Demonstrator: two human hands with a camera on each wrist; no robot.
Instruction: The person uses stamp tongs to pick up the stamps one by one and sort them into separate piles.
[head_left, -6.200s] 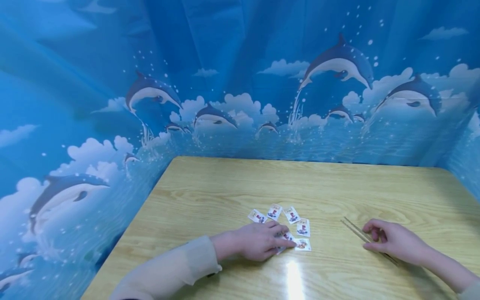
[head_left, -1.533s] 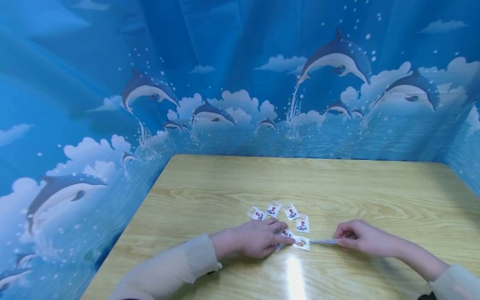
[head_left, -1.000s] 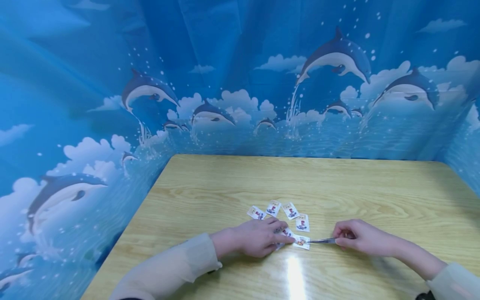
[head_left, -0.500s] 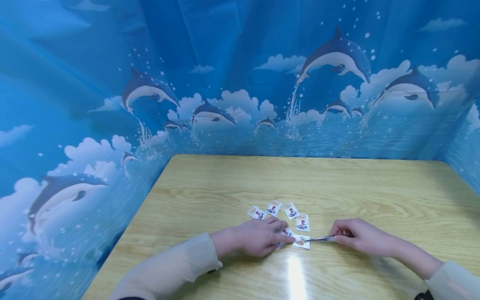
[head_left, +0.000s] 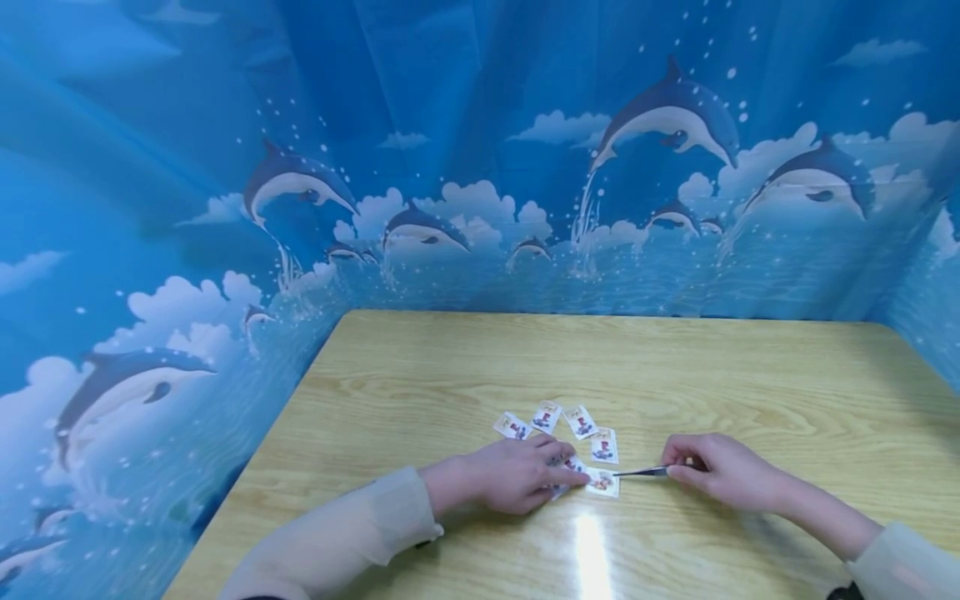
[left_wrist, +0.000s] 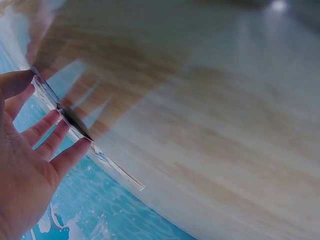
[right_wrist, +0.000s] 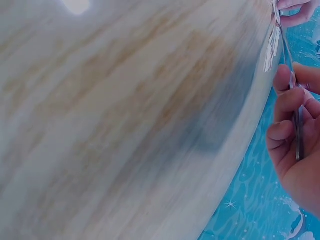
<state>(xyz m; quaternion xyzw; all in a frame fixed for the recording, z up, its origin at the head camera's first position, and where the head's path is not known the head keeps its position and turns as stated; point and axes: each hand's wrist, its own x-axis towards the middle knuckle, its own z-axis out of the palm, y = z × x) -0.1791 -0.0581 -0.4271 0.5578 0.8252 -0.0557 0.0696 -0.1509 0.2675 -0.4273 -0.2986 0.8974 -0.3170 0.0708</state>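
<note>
Small printed paper cards or stickers lie in a ring on the wooden table [head_left: 435, 367]. My left hand [head_left: 510, 477] rests over the near left part of the ring, partly hiding some cards, its fingers extended. The index fingertip touches the left edge of the near right card [head_left: 604, 485]. In the left wrist view, the fingertips of my left hand [left_wrist: 35, 155] press down along the cards. From the right, my right hand [head_left: 723, 473] pinches metal tweezers [head_left: 643, 472]; their tips overlap that card's upper right part. The right wrist view shows fingers curled round the tweezers [right_wrist: 299, 132].
Beyond the ring's near side lie other cards, among them the right card [head_left: 604, 447] and the top card [head_left: 547, 416]. A blue dolphin-print curtain [head_left: 450, 167] stands behind the table and along its left side. A bright glare [head_left: 588, 542] shows on the near tabletop.
The right hand has brought the tweezers leftward from the bare table to the near right card, then shifted their tips slightly further over it. The left hand and the cards stay nearly still.
</note>
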